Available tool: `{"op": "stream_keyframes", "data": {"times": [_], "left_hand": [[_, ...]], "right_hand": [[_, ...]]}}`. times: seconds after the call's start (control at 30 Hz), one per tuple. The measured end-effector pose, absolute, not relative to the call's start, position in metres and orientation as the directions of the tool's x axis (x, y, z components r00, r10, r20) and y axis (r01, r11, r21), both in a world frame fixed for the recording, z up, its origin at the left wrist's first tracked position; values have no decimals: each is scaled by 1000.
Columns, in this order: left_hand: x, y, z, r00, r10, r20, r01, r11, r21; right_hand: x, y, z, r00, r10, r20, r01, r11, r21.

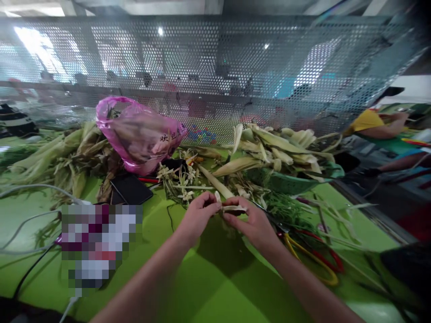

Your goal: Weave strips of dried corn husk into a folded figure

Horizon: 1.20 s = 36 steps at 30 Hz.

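Over the green tabletop (215, 278), my left hand (201, 214) and my right hand (247, 220) meet around a small pale strip of corn husk (235, 208). Thumb and fingers of each hand are pinched on it, and its short ends stick out above and between the fingertips. Just beyond them lie a long corn husk leaf (215, 180) and a heap of small knotted husk pieces (185, 188). Right of my right hand are scissors-like tools with yellow handles (313, 264) and red handles (332, 251), beside green plant sprigs (286, 211).
A green basket (286, 181) heaped with corn husks (279, 148) stands back right. A pink plastic bag (141, 134), more husks (74, 157), a black phone (134, 190) and cables (23, 215) lie left. Behind rises a perforated metal partition (208, 58). Another person's arm (384, 128) shows at right.
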State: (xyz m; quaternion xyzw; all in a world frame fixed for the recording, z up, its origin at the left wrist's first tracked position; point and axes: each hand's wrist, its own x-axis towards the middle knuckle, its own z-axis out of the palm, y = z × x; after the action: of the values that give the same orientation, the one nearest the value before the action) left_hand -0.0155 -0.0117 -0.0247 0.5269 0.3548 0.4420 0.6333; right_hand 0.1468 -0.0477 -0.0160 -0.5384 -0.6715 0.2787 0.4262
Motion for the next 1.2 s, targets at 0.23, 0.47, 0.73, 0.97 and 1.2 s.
{"op": "stream_keyframes", "data": {"times": [0.23,0.47,0.73,0.97,1.2], "left_hand": [[-12,-13,-23,431,896,109,-65,-90,994],[-11,-15,-23,439,895,78,-18,-78,997],[-12,-16,-25,393,915,93,50,-123,991],[-6,-18,-29,399,912,95,53,-126,991],[0,-18,-35,422,903,75,1,-83,997]], "right_hand": [[148,-48,-13,-1,944,330,422,299,-856],[148,-48,-14,67,923,378,460,308,-833],[145,-49,-18,3,914,406,486,353,-799],[147,-51,-18,11,893,450,568,365,-737],[149,-50,-22,-1,871,492,563,407,-720]]}}
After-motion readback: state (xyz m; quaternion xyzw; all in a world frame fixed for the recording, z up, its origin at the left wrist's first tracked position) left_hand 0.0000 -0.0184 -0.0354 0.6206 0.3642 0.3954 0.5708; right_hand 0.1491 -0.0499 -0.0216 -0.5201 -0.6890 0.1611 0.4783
